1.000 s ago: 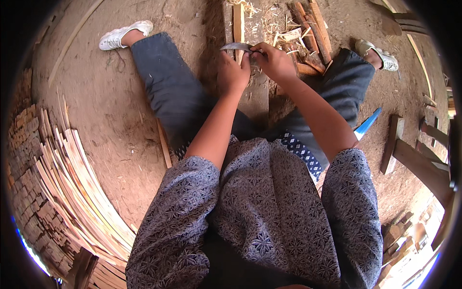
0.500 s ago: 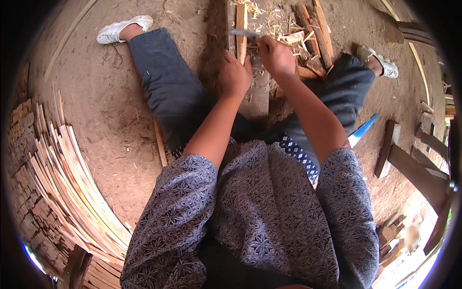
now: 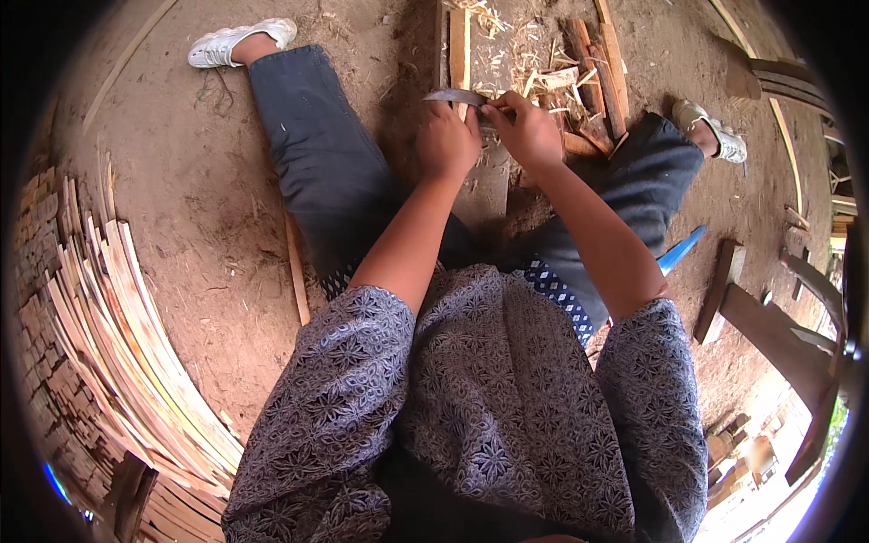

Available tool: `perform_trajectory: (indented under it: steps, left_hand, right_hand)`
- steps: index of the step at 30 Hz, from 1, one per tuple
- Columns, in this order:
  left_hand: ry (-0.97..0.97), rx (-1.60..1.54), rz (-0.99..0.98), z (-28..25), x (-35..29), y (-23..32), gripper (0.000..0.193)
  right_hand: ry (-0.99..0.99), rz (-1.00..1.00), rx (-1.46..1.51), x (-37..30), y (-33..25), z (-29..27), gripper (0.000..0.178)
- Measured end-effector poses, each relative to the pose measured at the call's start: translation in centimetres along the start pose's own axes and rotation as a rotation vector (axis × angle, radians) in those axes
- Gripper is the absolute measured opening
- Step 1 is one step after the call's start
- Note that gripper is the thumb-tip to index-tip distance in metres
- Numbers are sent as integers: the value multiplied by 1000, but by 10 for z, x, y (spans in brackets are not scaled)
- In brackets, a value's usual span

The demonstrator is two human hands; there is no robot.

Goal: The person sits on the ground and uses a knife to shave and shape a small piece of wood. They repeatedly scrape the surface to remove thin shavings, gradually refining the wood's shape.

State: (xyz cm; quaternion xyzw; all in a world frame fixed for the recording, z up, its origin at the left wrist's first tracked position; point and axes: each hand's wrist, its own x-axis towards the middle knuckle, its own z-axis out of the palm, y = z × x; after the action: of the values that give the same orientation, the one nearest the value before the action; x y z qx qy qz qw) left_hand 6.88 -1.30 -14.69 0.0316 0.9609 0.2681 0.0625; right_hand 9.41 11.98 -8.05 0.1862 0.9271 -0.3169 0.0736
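Note:
Between my legs a pale strip of wood (image 3: pixel 460 50) lies lengthwise on a worn plank (image 3: pixel 486 185). My left hand (image 3: pixel 447 145) is closed round the near end of the strip, thumb along its right side. In my right hand (image 3: pixel 527 136) is a knife with a curved blade (image 3: pixel 455 95); my fingers wrap its handle and mostly hide it. The blade lies crosswise over the strip, just beyond my left fingertips. Pale wood shavings (image 3: pixel 493 23) are scattered around the strip's far end.
Right of the plank lie several reddish-brown wood pieces (image 3: pixel 593 86) among shavings. Long split strips (image 3: pixel 136 317) are piled at the left. A wooden frame (image 3: pixel 769 326) stands at the right, and a blue pointed object (image 3: pixel 681 249) lies beside my right leg.
My right hand has drawn the knife toward me along the strip, from farther up to close by my left fingers. My left hand keeps its hold on the strip.

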Motion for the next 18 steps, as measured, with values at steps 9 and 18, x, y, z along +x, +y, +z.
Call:
perform_trajectory:
  steps: [9, 18]
  left_hand:
    - [121, -7, 59, 5, -1, -2, 65]
    - [36, -20, -16, -8, -7, 5, 62]
  right_hand:
    - [257, 0, -61, 60, 13, 23, 36]
    - [43, -56, 6, 44, 10, 5, 35]
